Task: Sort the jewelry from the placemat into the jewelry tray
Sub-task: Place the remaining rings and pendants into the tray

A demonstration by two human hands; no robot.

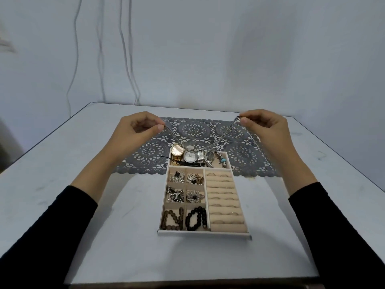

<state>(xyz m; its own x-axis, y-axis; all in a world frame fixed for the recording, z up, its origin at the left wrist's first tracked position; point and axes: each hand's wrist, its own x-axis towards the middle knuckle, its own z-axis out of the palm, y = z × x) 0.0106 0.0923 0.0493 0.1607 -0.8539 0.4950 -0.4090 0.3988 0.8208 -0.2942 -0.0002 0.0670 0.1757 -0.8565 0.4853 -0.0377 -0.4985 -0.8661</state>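
A silver chain necklace (pixel 224 134) hangs in a sagging arc above the grey lace placemat (pixel 245 157). My left hand (pixel 133 134) pinches one end and my right hand (pixel 264 128) pinches the other. The chain's lowest part dips over the far compartment of the beige jewelry tray (pixel 203 233), where several watches (pixel 190 156) lie. The tray's small left compartments hold brooches, pearls and two dark bead bracelets (pixel 195 219). Its right side has ring rolls with several rings (pixel 224 197).
The tray stands on a white table (pixel 83 184), its far end overlapping the placemat. A wall with hanging cables (pixel 125 49) rises behind the table. The table's edges run close on the left, right and front.
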